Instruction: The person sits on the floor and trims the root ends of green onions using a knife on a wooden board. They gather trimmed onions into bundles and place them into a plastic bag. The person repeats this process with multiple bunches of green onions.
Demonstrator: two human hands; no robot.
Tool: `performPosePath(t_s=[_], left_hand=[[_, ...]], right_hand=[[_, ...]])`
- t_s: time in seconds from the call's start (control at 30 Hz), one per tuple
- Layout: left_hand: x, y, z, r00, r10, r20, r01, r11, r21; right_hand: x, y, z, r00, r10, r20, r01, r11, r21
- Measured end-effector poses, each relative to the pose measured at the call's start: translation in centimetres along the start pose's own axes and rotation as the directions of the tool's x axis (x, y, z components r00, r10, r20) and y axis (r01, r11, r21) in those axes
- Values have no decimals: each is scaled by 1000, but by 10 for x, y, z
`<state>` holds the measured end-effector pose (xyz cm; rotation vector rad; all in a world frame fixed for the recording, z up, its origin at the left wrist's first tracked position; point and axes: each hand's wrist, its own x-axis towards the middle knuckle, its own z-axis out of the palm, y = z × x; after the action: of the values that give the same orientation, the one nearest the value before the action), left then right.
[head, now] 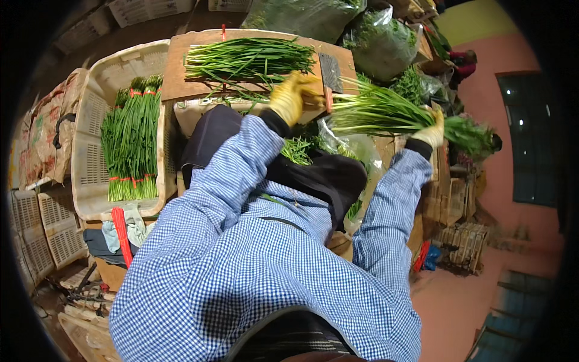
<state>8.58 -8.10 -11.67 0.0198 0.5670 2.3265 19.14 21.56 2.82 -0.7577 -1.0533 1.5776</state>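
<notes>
My right hand [432,129], in a pale yellow glove, grips a loose bunch of long green chives [384,111] around its middle. Its pale stems point left and its leafy ends, blurred, hang out to the right. My left hand [289,98], gloved too, is over the front edge of a wooden board [174,83], fingers apart with nothing visible in them. A second pile of chives [251,56] lies across the board, over a red tie [223,32]. To its right rests a broad-bladed knife [331,72], its handle partly beyond the board's edge.
Left of the board stands a plastic crate [83,163] with several tied chive bundles [133,140]. Red ties [121,235] lie by cloths near it. Clear bags of greens [384,45] crowd the far right. Another person [463,63] is at the right, near a pink wall [493,181].
</notes>
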Motion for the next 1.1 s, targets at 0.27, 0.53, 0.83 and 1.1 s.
performPosePath(t_s=[0.27,0.53,0.83,1.1], left_hand=[[-9,1,-11,967,247,-68,-227,949,219],[22,-74,-81,969,166,180,-191,48,981],[1,-57,-50,884,-434,-175,437,899,-21],[9,28,-74,953,34,-300,39,971,235]], right_hand=[[-59,-19,42,987,-106,123,113,992,-55],[-71,-13,71,957,9,288,-56,987,154],[-40,14,50,867,142,477,-319,894,315],[-40,36,33,989,-14,148,34,990,-133]])
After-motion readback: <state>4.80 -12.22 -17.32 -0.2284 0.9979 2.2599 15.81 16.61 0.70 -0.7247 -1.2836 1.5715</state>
